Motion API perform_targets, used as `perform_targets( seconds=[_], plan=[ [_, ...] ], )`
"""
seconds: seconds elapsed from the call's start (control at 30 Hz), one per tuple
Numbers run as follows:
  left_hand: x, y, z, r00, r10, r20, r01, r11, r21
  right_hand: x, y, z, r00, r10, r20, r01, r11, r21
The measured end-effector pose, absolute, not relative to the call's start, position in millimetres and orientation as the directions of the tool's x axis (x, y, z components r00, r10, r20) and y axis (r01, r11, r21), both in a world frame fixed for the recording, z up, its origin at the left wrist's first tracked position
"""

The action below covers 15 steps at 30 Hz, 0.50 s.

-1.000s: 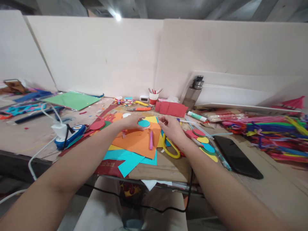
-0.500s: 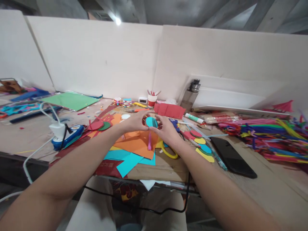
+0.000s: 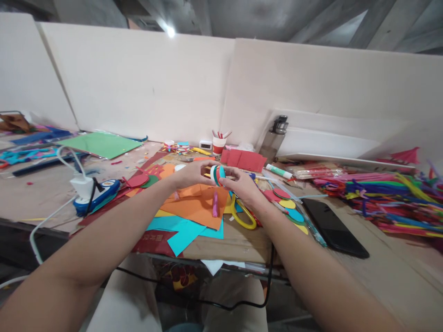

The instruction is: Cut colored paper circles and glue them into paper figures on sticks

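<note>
A small round craft piece [image 3: 218, 175], banded white, green, red and blue, is held on its side above the orange paper [image 3: 194, 205]. From the left, my left hand [image 3: 195, 174] grips its white end with bent fingers. My right hand [image 3: 240, 184] has thumb and fingers closed on the blue end. Below them lies a pink stick-like piece [image 3: 215, 204] on the orange paper. Yellow-handled scissors [image 3: 246, 221] rest just under my right hand. Blue paper strips [image 3: 185, 235] lie nearer the table edge.
Paper discs [image 3: 287, 203] and a black phone [image 3: 334, 228] lie to the right, near many pipe cleaners [image 3: 384, 198]. A blue power strip [image 3: 98, 197] with a white plug sits left. Red folded paper [image 3: 244, 159], a cup of sticks [image 3: 219, 145] and a bottle [image 3: 273, 140] stand behind.
The craft piece has turned between my hands: its blue face pointed towards me before, and now its banded side shows. Both hands stay in nearly the same place.
</note>
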<state>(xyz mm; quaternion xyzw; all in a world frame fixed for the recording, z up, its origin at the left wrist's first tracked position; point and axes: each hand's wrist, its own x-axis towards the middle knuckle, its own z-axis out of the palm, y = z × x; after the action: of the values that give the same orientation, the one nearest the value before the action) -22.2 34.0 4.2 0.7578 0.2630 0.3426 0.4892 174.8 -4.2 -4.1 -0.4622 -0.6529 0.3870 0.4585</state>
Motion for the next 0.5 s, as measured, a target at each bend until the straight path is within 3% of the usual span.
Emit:
perform_targets(
  seconds=[0.17, 0.3, 0.4, 0.5],
  plan=[
    [-30, 37, 4, 0.548, 0.783, 0.293, -0.013, -0.342, 0.94, 175, -8, 4, -0.119, 0.99, 0.073, -0.055, 0.067, -0.996],
    [-35, 37, 5, 0.54, 0.79, 0.292, -0.1, -0.284, 0.954, 176, -8, 5, -0.144, 0.989, 0.038, -0.197, 0.008, -0.98],
    [-36, 36, 5, 0.512, 0.795, 0.326, -0.169, -0.278, 0.945, 176, -6, 2, -0.15, 0.987, 0.052, -0.182, 0.024, -0.983],
    [-36, 38, 6, 0.471, 0.805, 0.361, -0.24, -0.277, 0.93, 176, -1, -5, -0.131, 0.982, 0.135, 0.014, 0.138, -0.99]
  ],
)
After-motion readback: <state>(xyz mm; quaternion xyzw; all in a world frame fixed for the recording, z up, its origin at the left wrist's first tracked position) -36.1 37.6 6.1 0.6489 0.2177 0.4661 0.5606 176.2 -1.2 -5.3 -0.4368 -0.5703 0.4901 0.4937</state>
